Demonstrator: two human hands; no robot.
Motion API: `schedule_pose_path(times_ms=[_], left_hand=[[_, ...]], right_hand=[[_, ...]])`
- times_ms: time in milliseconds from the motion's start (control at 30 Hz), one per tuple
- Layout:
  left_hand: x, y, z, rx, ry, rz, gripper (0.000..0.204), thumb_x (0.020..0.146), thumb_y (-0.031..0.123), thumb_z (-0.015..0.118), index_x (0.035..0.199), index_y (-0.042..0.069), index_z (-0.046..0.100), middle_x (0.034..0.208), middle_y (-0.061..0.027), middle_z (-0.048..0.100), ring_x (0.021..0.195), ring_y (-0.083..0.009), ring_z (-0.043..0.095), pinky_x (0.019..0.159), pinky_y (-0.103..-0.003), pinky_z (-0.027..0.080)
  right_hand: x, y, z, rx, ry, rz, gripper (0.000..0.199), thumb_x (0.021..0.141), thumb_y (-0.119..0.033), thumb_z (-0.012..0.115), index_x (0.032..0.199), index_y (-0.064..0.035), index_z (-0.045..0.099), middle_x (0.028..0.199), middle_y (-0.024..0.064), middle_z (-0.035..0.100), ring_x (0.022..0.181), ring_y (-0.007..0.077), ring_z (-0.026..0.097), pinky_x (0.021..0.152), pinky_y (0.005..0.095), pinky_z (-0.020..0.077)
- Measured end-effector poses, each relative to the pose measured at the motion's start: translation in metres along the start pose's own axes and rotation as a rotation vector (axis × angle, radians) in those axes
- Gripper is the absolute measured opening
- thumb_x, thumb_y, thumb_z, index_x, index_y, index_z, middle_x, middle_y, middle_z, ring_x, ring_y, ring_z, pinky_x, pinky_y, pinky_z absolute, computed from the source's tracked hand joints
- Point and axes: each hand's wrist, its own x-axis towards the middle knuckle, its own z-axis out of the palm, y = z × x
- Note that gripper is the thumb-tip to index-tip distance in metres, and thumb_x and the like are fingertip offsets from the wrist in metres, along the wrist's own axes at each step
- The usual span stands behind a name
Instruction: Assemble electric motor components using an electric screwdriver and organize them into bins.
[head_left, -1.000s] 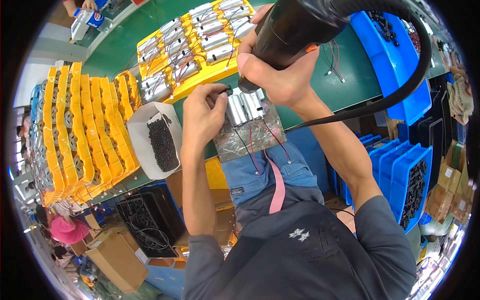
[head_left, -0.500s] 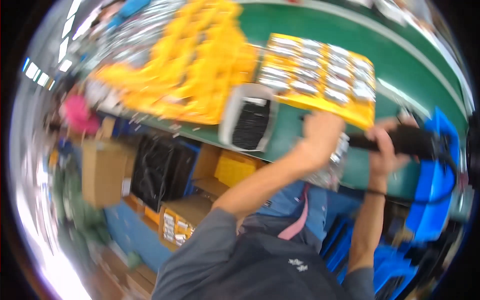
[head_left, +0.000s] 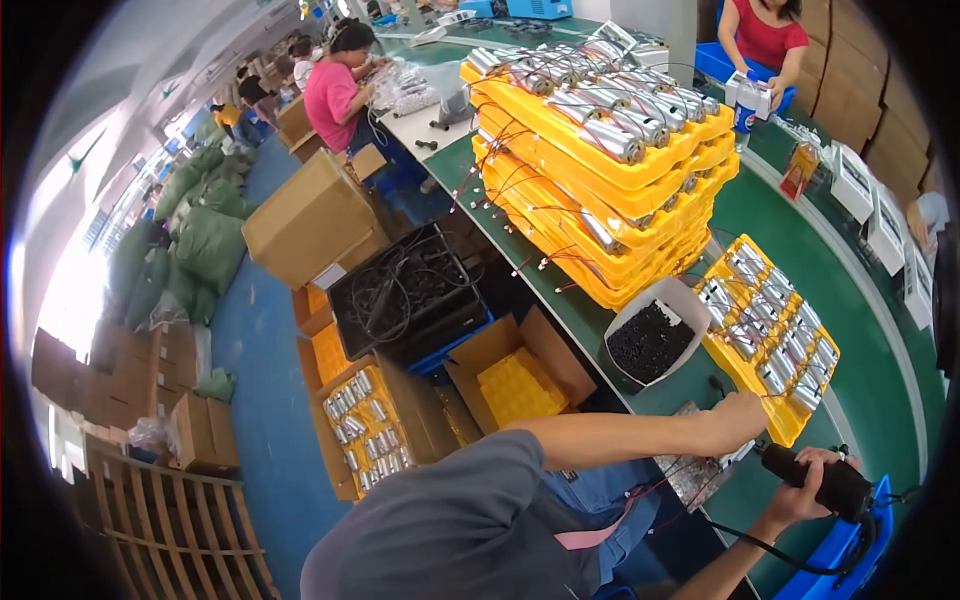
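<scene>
My left hand [head_left: 735,422] is closed at the near edge of the green bench. What its fingers hold is hidden. My right hand [head_left: 800,497] wraps round a black electric screwdriver [head_left: 845,490], whose tip points left toward my left hand. Beneath my left wrist lies a shiny silvery piece [head_left: 695,482] with thin red wires. Just beyond the hands sits a yellow tray [head_left: 776,408] holding rows of silver cylindrical motors [head_left: 748,268] with wires. To its left stands a whitish tub [head_left: 690,300] of small black parts [head_left: 650,345].
A tall stack of yellow trays [head_left: 610,245] with motors rises beyond the tub. At lower right is a blue bin [head_left: 835,555], with a black cable beside it. Cartons [head_left: 310,210] and a black crate [head_left: 345,300] stand left of the bench. Two co-workers [head_left: 335,100] [head_left: 765,40] sit farther off.
The view has swung left, bringing more of the floor and co-workers into sight, and is sharper. Both hands remain close together, with the screwdriver still in my right hand.
</scene>
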Motion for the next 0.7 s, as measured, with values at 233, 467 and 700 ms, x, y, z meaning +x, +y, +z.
schedule_pose_path(times_ms=[233, 467, 700], left_hand=[[-0.027, 0.000, -0.038, -1.117, 0.037, -0.287, 0.018, 0.077, 0.006, 0.067, 0.083, -0.009, 0.062, 0.078, -0.0196, 0.064, 0.069, -0.0248, 0.065, 0.064, -0.034, 0.053], [-0.064, 0.013, -0.026, -1.811, -0.045, -0.525, 0.017, 0.087, 0.006, 0.060, 0.096, -0.008, 0.060, 0.079, -0.0086, 0.066, 0.067, -0.0122, 0.062, 0.061, -0.023, 0.050], [-0.079, 0.017, -0.032, -0.990, -0.043, -0.155, 0.012, 0.088, 0.003, 0.054, 0.095, -0.004, 0.059, 0.078, -0.0167, 0.063, 0.064, -0.0237, 0.062, 0.059, -0.033, 0.048]], right_hand=[[0.003, -0.023, -0.014, 0.029, 0.035, -0.017, 0.043, 0.077, 0.002, 0.058, 0.115, 0.0004, 0.038, 0.070, 0.0082, 0.047, 0.061, 0.0165, 0.047, 0.059, 0.0297, 0.0428], [-0.014, -0.048, -0.011, 0.141, 0.008, 0.024, 0.041, 0.079, -0.002, 0.055, 0.117, -0.0005, 0.038, 0.072, 0.0067, 0.042, 0.066, 0.0156, 0.044, 0.063, 0.0280, 0.0395], [-0.019, -0.065, 0.001, 0.186, 0.066, 0.049, 0.042, 0.079, -0.005, 0.055, 0.116, -0.0028, 0.035, 0.070, 0.0057, 0.039, 0.064, 0.0146, 0.042, 0.062, 0.0268, 0.0383]])
